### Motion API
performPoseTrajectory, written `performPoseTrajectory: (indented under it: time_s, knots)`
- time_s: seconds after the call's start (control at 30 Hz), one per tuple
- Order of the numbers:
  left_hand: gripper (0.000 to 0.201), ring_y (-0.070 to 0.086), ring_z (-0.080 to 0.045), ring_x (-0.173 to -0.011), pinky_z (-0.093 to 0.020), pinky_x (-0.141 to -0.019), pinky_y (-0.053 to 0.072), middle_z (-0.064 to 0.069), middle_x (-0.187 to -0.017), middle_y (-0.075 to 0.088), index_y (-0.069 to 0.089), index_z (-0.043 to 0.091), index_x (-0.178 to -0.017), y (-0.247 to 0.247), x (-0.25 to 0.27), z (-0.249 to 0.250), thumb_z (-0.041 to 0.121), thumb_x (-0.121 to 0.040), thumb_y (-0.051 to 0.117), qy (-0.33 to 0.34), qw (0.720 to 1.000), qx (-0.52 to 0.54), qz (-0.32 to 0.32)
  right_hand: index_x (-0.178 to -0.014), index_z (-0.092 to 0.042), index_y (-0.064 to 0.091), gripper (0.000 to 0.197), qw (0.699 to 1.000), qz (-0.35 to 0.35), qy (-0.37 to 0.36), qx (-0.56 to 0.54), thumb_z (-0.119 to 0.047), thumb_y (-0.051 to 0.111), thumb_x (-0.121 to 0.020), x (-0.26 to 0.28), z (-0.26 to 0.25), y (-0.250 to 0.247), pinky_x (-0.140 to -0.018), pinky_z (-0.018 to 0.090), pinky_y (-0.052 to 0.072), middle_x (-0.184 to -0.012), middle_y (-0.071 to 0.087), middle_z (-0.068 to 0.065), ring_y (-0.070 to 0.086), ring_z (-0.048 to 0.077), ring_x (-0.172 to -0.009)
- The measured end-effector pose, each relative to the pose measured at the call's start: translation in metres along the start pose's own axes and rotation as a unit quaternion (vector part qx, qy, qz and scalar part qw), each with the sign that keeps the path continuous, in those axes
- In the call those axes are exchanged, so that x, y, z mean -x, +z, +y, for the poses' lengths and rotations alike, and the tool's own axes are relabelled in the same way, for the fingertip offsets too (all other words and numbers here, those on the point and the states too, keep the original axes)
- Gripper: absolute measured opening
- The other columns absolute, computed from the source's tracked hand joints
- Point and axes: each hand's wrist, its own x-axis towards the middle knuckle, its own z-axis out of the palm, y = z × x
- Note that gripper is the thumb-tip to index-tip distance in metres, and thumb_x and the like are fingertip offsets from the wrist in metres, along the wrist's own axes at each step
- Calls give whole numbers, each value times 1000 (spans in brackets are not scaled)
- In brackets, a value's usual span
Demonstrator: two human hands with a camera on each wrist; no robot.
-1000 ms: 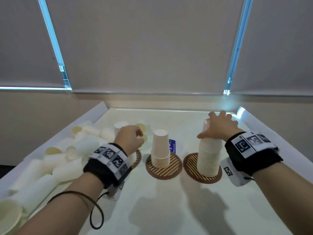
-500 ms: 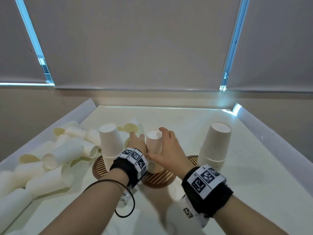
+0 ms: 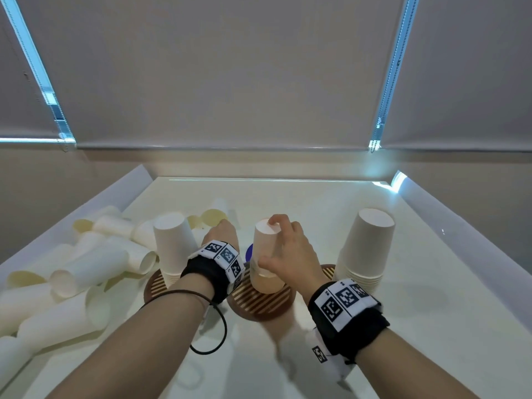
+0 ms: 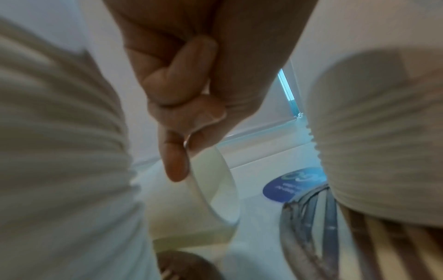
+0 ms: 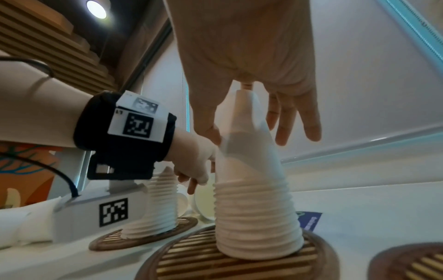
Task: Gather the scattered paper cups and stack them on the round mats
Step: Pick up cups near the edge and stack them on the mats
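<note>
Three stacks of upside-down white paper cups stand on round striped mats: left stack [image 3: 172, 243], middle stack [image 3: 263, 272], tall right stack [image 3: 365, 249]. My right hand [image 3: 288, 249] wraps the top of the middle stack [image 5: 254, 189], thumb on its near side, index finger on top, the other fingers down its far side. My left hand [image 3: 220, 230] reaches between the left and middle stacks. In the left wrist view its thumb and finger [image 4: 189, 142] pinch the rim of a loose cup [image 4: 215, 189] lying on its side.
Several loose cups [image 3: 86, 269] lie piled along the table's left side, more behind the left stack [image 3: 213, 216]. A blue sticker [image 3: 249, 251] lies behind the middle mat [image 3: 259, 303]. Raised white walls [image 3: 460, 234] border the table.
My right hand left the right stack and moved to the top of the middle stack. My left hand moved from the left stack to a loose cup behind, between the left and middle stacks.
</note>
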Motion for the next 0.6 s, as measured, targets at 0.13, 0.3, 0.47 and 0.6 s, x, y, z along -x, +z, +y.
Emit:
performPoseTrajectory:
  time_s: [0.13,0.3,0.47,0.6]
  knots:
    - [29,55,-35,-113,-36,-85,44,-20,-123,57,42,-3,-124,-31,11,13,0,-95,34,34,997,4,70,-130,-27,36,69,999,-10,-33,20,-27,72,-71,0,-2,-4,-94,36,46,-127,41,3,47,25,-114]
    - [32,55,-37,-109,-37,-79,43,-21,-116,59,47,2,-122,-96,31,24,4,-91,43,72,979,79,175,-143,-21,25,89,989,65,-113,-73,-33,77,-72,-2,-27,-22,-107,21,24,-143,26,-2,28,11,-131]
    - [19,51,-20,-55,-22,-48,35,-5,-65,61,66,8,-94,-137,65,10,8,-85,50,123,947,283,88,-142,-23,26,89,977,87,-150,-126,-26,79,-71,-3,-65,-40,-97,24,36,-138,40,0,40,11,-119]
    - [22,45,-12,-41,-20,-42,30,0,-61,58,61,13,-89,-149,80,-31,26,-97,46,83,937,338,22,-138,-26,24,85,978,55,-129,-154,-23,76,-70,12,-84,-34,-88,35,50,-123,49,0,50,19,-106]
